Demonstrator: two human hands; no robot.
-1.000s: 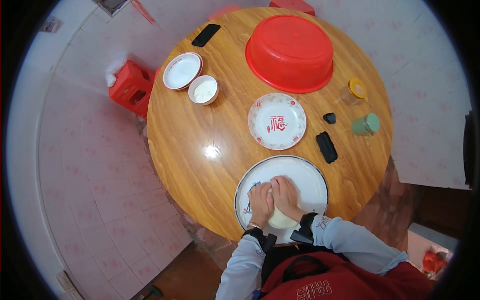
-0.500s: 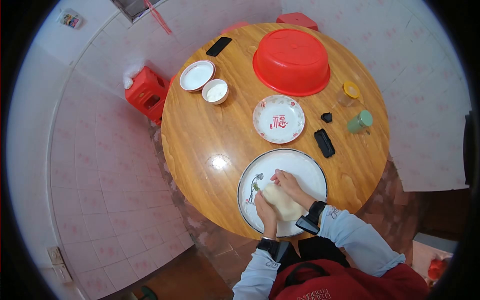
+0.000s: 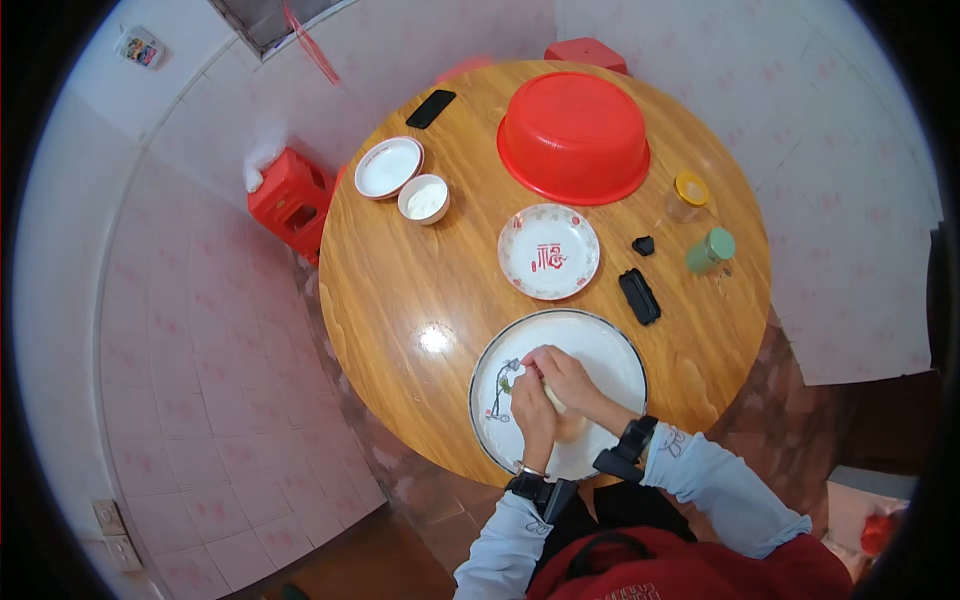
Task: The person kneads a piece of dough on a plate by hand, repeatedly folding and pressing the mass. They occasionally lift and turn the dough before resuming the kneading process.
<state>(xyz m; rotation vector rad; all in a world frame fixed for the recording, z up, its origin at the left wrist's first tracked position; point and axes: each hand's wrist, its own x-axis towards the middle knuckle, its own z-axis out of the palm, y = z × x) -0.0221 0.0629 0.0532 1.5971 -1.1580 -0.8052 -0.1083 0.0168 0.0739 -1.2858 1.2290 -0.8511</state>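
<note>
A lump of pale dough (image 3: 571, 426) lies on a large round white tray (image 3: 610, 345) with a dark rim and a plant drawing. My left hand (image 3: 533, 408) curls round the dough's left side. Coming in from the right, my right hand (image 3: 566, 377) bends over its top, and the fingers of both hands meet at the far end. Most of the dough is covered by the hands, and the fingertips are hard to make out.
Beyond the tray sits a patterned plate (image 3: 548, 275), with an upturned red basin (image 3: 575, 135) behind it. Black objects (image 3: 640, 296), a green-lidded jar (image 3: 711, 250) and a yellow-lidded jar (image 3: 687, 196) stand right. A bowl of white powder (image 3: 424, 199), stacked plates (image 3: 389, 167) and a phone (image 3: 431, 109) are at back left.
My hands have drawn together and now cover more of the dough. My right hand has moved left and its fingers have closed over the dough's top. The whole view has shifted slightly.
</note>
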